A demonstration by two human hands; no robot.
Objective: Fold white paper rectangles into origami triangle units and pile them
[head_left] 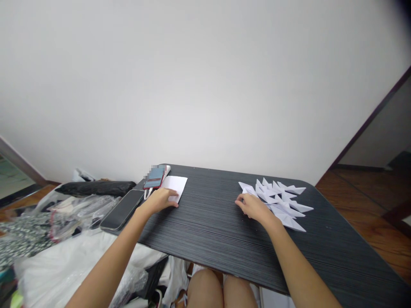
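Observation:
My left hand (pixel 163 199) rests at the stack or sheet of white paper (pixel 180 185) on the left of the table. Its thumb and fingers are apart, with the fingertips on the paper's near side; I cannot tell whether it is one sheet or several. My right hand (pixel 252 206) is low over the table, its fingers curled together and nothing visible in them. Just beyond and beside it lie several folded white paper boats (pixel 287 207), bunched with their points outward. The right hand partly covers the nearest ones on the left of the bunch.
A lit phone (pixel 154 176) with a white cable lies at the table's far left corner. A larger dark phone (pixel 123 209) lies along the left edge. Plastic bags (pixel 73 256) are heaped left of the dark table (pixel 208 239). A white wall (pixel 205 85) stands behind.

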